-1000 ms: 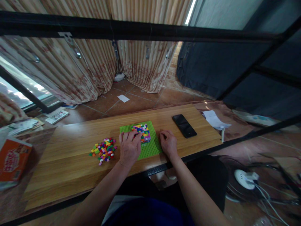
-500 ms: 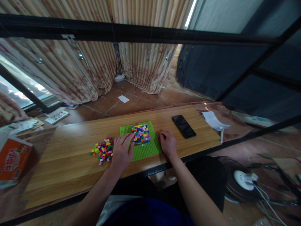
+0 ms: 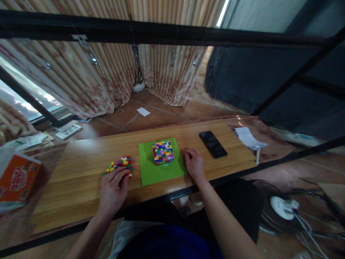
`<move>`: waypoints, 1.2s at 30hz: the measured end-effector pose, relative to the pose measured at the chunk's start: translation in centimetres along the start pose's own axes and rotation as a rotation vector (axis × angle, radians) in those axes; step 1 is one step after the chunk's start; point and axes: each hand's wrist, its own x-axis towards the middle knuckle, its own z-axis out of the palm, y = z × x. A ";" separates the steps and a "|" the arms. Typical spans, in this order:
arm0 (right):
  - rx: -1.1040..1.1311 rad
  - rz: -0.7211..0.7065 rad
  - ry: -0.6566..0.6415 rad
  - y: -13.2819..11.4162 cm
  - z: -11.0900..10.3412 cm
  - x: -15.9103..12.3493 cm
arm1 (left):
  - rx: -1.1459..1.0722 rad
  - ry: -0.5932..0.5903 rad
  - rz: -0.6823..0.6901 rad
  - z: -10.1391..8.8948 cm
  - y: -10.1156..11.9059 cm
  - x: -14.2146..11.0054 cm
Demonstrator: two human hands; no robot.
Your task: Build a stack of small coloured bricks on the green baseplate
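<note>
My left hand [image 3: 114,187] is over the near side of a loose pile of small coloured toy bricks [image 3: 122,162]. Its fingers are bent and apart, with the tips among the bricks; a red and white brick lies by the fingertips. A green baseplate [image 3: 148,174] lies right of the pile. On it stands a multicoloured block of stacked bricks [image 3: 163,151], which neither hand touches. My right hand [image 3: 194,164] rests at the baseplate's right edge, loosely curled closed, and no object shows in it.
A black phone [image 3: 213,144] lies right of my right hand on the wooden tabletop [image 3: 78,172]. Left of the table is an orange box [image 3: 18,178]. A black metal bar [image 3: 172,34] crosses ahead. White paper [image 3: 246,137] and a power strip [image 3: 281,207] are at the right.
My left hand has moved left from beside the brick block on the baseplate to the loose pile. The whole block is now uncovered. My right hand stays in place.
</note>
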 end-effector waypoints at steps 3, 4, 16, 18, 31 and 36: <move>0.005 -0.005 0.001 0.0 -0.1 0.0 | 0.027 0.002 -0.034 -0.6 -0.8 -0.5; 0.008 -0.005 0.001 0.0 -0.1 0.0 | 0.032 -0.002 -0.043 -0.8 -0.9 -0.6; 0.007 -0.002 -0.009 0.0 -0.1 0.0 | 0.053 -0.018 0.010 0.1 -0.1 -0.3; 0.005 -0.001 -0.009 0.1 -0.1 0.0 | 0.052 -0.020 0.007 0.2 0.1 -0.3; -0.012 -0.010 0.003 0.2 0.0 0.0 | 0.097 -0.086 0.046 0.9 0.7 0.6; -0.011 -0.007 0.003 0.0 0.0 0.0 | 0.078 -0.058 0.062 0.9 0.6 0.5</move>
